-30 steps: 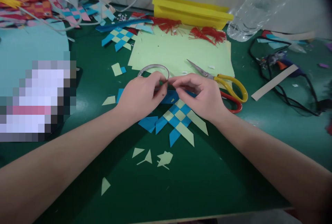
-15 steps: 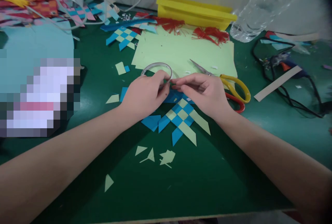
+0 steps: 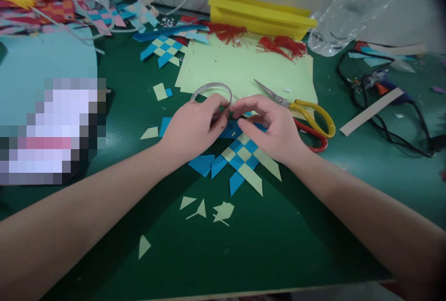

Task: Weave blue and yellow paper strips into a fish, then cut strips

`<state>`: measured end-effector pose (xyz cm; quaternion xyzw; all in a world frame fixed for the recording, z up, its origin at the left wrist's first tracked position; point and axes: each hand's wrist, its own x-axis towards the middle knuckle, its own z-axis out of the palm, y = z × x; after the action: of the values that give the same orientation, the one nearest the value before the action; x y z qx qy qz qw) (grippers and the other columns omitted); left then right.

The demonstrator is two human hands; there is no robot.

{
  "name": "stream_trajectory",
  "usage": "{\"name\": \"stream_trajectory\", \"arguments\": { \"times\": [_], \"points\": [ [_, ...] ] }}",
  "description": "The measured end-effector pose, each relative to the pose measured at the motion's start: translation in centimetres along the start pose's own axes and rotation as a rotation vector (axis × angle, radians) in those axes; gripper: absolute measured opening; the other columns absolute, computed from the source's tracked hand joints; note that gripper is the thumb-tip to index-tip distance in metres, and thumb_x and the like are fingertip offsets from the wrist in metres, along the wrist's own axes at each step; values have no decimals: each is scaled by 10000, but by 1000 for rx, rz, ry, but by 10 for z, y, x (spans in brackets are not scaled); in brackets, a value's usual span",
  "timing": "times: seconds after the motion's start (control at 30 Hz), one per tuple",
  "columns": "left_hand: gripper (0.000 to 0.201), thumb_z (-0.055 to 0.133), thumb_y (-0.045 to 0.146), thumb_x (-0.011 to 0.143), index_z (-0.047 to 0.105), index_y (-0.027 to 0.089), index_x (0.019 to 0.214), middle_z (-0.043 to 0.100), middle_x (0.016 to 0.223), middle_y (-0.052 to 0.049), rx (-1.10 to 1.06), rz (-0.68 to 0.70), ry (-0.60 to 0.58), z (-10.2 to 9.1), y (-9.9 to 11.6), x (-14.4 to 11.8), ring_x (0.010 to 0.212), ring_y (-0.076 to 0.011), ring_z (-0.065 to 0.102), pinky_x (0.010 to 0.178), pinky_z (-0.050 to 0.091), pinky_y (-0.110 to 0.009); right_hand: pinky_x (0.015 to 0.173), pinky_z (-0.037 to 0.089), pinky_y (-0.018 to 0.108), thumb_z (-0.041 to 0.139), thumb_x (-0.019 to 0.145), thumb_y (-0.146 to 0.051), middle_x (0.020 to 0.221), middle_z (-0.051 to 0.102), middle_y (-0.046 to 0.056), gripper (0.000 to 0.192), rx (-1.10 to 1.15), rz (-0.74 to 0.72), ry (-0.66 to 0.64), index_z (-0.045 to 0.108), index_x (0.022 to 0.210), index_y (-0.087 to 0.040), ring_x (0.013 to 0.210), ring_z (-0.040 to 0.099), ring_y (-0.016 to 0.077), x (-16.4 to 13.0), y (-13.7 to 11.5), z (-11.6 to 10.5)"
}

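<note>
Both hands [image 3: 195, 127] [image 3: 272, 127] pinch tape ring [image 3: 211, 88]; woven paper [image 3: 242, 157] beneath

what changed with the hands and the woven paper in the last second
Very little. The right hand curled its fingers in tighter toward the left hand, both pinching at the top edge of the blue and pale green woven paper piece. The thin grey ring, the yellow-handled scissors and the pale green scraps lie as before.
</note>
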<state>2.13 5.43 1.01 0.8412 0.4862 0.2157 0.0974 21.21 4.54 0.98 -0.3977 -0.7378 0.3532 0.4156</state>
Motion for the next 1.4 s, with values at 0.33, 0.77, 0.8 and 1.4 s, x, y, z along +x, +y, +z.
{"name": "stream_trajectory", "arguments": {
  "times": [0.33, 0.77, 0.8, 1.4],
  "points": [
    [202, 446, 259, 947, 505, 199, 1130, 655, 692, 24, -192, -97, 24, -4, 1, 0, 585, -130, 592, 552, 384, -241, 1004, 555, 375, 532, 888, -142, 1252, 673, 28, 322, 1, -34, 26, 589, 1187, -246, 1204, 616, 205, -7, -11, 2],
    [168, 469, 315, 928, 605, 224, 887, 664, 723, 5, -101, -10, 21, -3, 4, 0, 625, -152, 590, 627, 434, -275, 837, 595, 338, 543, 881, -173, 1024, 676, 30, 278, 5, -13, 51, 543, 1147, -255, 1024, 655, 182, -4, -3, 1],
    [186, 469, 327, 931, 611, 224, 868, 671, 737, 0, -95, 5, 11, -3, 4, 0, 634, -155, 590, 645, 443, -282, 824, 595, 329, 553, 875, -175, 998, 667, 24, 279, 1, -10, 52, 544, 1142, -256, 996, 656, 176, -3, -2, 2],
    [237, 429, 280, 914, 641, 191, 856, 662, 697, -11, -108, 114, 37, -2, 4, -1, 656, -157, 590, 753, 477, -311, 723, 601, 321, 661, 798, -155, 796, 683, -24, 161, -27, -22, 84, 615, 926, -243, 749, 674, 149, -3, -3, 2]
  ]
}}
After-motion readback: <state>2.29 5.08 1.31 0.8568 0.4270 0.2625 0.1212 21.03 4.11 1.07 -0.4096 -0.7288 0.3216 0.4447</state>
